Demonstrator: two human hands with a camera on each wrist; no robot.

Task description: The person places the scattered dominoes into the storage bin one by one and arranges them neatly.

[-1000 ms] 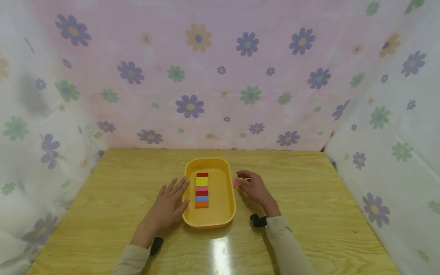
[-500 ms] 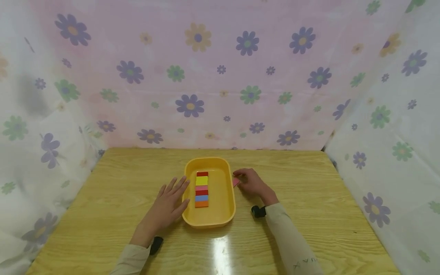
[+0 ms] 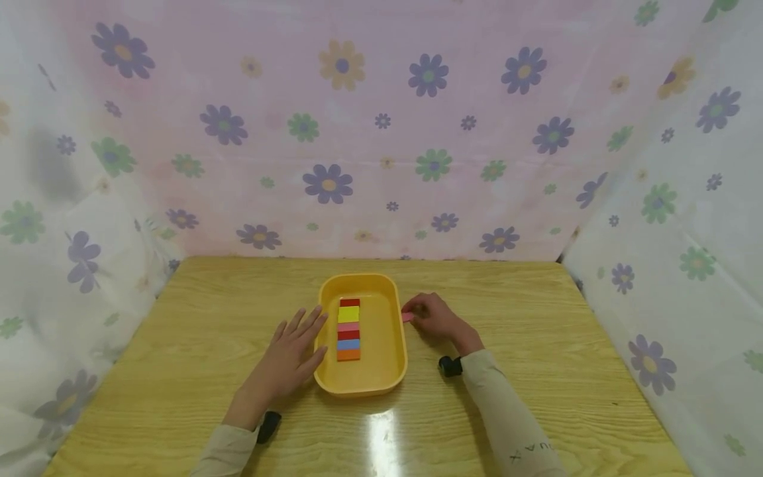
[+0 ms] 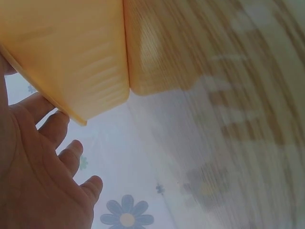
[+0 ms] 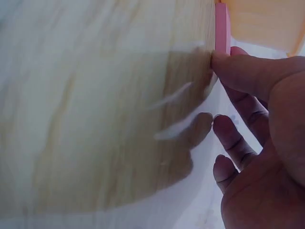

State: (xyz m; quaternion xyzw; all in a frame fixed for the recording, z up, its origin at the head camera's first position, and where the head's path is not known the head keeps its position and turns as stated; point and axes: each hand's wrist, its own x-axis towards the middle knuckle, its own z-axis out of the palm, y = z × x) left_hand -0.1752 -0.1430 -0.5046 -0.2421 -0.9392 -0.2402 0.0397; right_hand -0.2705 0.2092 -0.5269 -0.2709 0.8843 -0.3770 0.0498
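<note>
A yellow plastic tray (image 3: pixel 381 351) rests on the wooden table. Flat coloured blocks lie in a column in its left half: several, among them a yellow block (image 3: pixel 348 314), a blue block (image 3: pixel 348 344) and an orange block (image 3: pixel 348 355). My left hand (image 3: pixel 286 358) has its fingers spread, touching the tray's left rim; the left wrist view shows the fingers (image 4: pixel 56 126) under that rim. Beyond the tray's right wall, my right hand (image 3: pixel 438 318) pinches a pink block (image 3: pixel 408 317) between thumb and index finger. In the right wrist view, this pink block (image 5: pixel 222 31) sits low by the table surface.
Flower-printed cloth (image 3: pixel 381 132) hangs behind the table and along both sides. Wood-grain tabletop (image 3: pixel 536 318) extends to the left and right of the tray. A black wrist camera (image 3: pixel 450 366) sits on the right wrist, and another black camera (image 3: pixel 269 427) on the left.
My right hand's fingers have come further over the pink block and now pinch it. The pink block has turned from slanted to nearly level in view. My left hand stays at the rim.
</note>
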